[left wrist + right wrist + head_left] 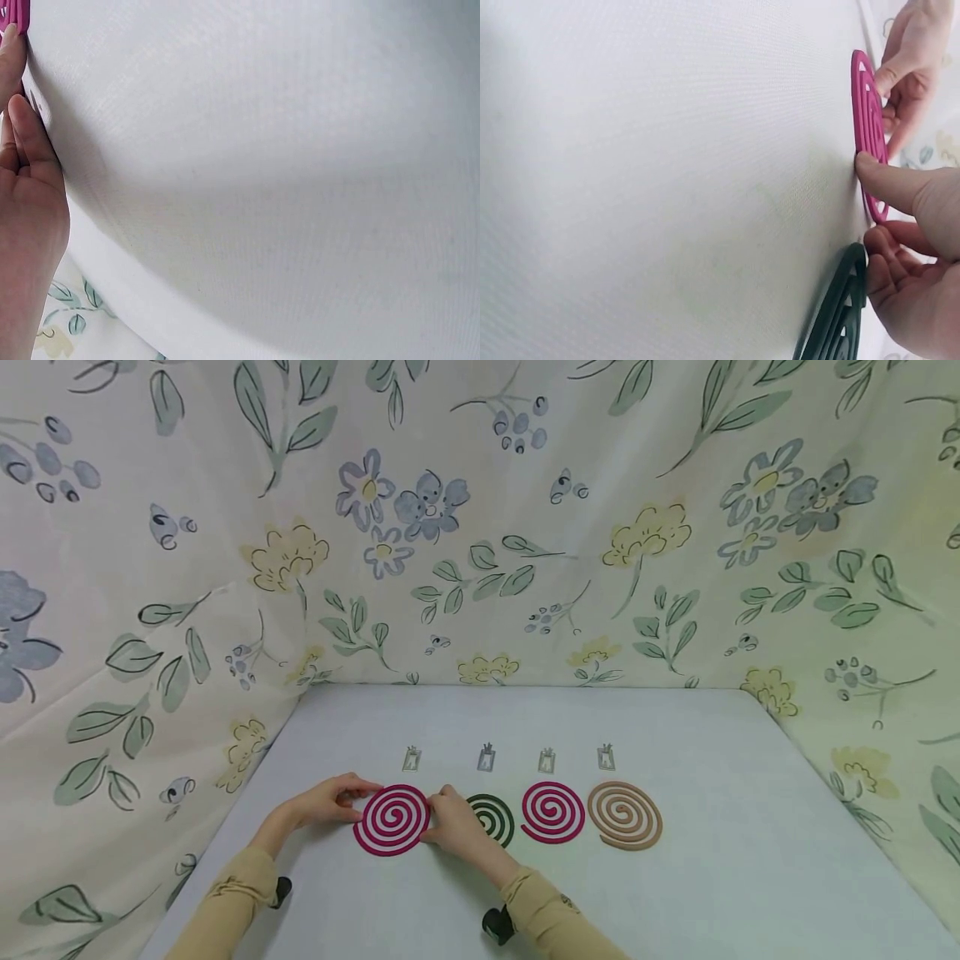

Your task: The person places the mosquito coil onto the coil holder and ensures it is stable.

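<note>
A magenta mosquito coil (393,816) lies at the left end of a row of coils on the white table, held between both hands. My left hand (327,802) pinches its left edge, thumb near me and fingers at the far side. At its right edge my right hand (456,828) pinches the rim, as the right wrist view also shows with the thumb on the coil (868,124). Just right of that hand, and partly hidden by it, lies a dark green coil (504,820). The left wrist view catches only a corner of the magenta coil (21,16).
Further right lie a second magenta coil (551,811) and a tan coil (624,814), nearly touching. Behind the coils stretches a row of small metal coil stands, among them the leftmost stand (412,759) and the rightmost stand (606,757). Floral cloth (480,610) hangs around the table.
</note>
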Demonstrator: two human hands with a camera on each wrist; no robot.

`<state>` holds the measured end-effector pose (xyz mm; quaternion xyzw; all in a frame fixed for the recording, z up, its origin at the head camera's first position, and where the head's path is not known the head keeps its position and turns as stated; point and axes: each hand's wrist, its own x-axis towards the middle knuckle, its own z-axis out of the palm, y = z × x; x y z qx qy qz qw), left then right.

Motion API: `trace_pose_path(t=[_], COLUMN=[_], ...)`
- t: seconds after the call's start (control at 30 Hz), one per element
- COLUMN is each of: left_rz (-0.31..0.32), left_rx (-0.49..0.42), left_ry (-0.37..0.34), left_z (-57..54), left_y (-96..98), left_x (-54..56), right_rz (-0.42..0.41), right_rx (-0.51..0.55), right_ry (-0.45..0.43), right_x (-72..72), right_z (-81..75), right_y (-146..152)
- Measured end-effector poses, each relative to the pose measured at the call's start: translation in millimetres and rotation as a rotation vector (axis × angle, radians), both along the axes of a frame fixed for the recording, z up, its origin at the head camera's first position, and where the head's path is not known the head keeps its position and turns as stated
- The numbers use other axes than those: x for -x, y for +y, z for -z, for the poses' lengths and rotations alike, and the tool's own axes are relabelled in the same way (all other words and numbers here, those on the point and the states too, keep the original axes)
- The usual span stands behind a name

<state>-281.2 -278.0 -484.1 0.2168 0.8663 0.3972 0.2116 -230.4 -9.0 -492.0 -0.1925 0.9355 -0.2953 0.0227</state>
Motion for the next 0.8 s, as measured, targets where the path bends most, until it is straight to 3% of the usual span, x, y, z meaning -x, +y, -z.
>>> trace_pose_path(t=[0.5,0.8], left_rz=[0.009,-0.005], left_rx=[-0.012,-0.029], left_ry=[-0.014,-0.036], left_z=[1.5,2.6], left_y=[-0.9,-2.5], left_x=[1.5,-0.3], right_rz=[-0.001,-0.069], right_rx=[0.098,0.218], right_ry=[-0.028,-0.039], right_x=[2.4,4.1], right_z=[2.7,7.5], right_y=[4.6,6.9])
